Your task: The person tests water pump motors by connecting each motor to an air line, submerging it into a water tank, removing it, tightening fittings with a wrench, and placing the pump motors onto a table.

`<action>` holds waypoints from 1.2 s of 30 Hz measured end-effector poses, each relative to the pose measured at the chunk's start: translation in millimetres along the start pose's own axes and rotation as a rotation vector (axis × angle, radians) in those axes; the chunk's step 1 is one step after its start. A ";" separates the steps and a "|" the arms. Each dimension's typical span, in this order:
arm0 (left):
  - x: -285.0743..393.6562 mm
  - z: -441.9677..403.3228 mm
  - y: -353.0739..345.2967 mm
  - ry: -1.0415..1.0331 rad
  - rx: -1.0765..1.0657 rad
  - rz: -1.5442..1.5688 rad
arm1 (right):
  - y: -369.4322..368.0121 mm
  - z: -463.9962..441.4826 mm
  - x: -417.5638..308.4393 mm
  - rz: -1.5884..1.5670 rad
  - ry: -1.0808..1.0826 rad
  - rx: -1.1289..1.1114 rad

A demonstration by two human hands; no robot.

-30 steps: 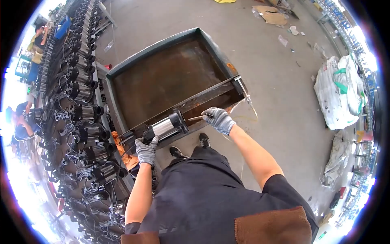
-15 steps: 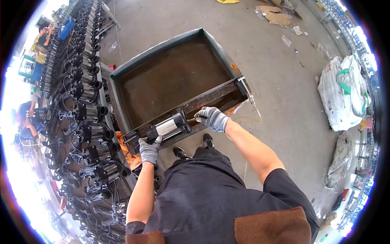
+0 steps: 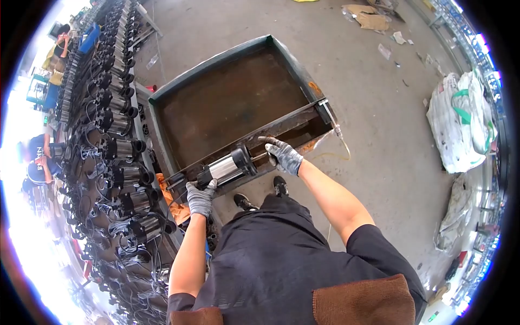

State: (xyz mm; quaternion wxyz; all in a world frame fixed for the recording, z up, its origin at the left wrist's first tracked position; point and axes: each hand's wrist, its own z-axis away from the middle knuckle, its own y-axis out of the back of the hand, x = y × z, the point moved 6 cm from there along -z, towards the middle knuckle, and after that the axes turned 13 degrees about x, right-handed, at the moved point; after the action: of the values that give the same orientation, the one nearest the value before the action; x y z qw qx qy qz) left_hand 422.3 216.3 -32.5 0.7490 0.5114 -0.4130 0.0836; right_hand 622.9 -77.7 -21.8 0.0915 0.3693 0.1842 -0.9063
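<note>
A silver cylindrical motor with black ends [image 3: 225, 169] lies across the near edge of a water-filled metal tank [image 3: 157, 127]. My left hand [image 3: 201, 199], in a grey striped glove, is against the motor's rear end with its thumb and fingers apart, touching its near side. From the motor's right end a thin shaft [image 3: 260, 156] sticks out. Gloved too, my right hand [image 3: 285, 155] is at the shaft's tip, its index finger stretched out and its fingers apart. Whether the palm side holds anything is hidden.
Rows of similar motors [image 3: 115, 122] with cables stand along the left. A clamp fitting with a hose [image 3: 337, 130] sits on the tank's right corner. Orange cloth [image 3: 179, 212] lies by the tank's left corner. White sacks [image 3: 460, 122] are at right; two people are at far left.
My right hand's fingers have opened from their closed grip around the shaft, and the index finger now points left. My left hand stays at the motor. The view has shifted slightly.
</note>
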 end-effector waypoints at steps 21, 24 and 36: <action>11.6 3.6 5.0 -0.014 0.017 0.002 | 8.6 -8.3 3.6 0.163 -0.165 -0.148; 8.5 1.0 1.9 -0.017 0.007 0.021 | 11.5 -9.7 6.6 0.073 -0.215 -0.220; 23.2 6.9 8.1 -0.029 0.012 -0.056 | 3.8 -27.3 -0.5 0.585 -0.175 0.105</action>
State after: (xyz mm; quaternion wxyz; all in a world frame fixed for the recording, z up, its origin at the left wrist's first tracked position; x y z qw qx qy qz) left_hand 429.2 207.4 -9.5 0.7419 0.5282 -0.4090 0.0576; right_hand 641.8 -70.3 -40.5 0.3446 0.3316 0.0144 -0.8781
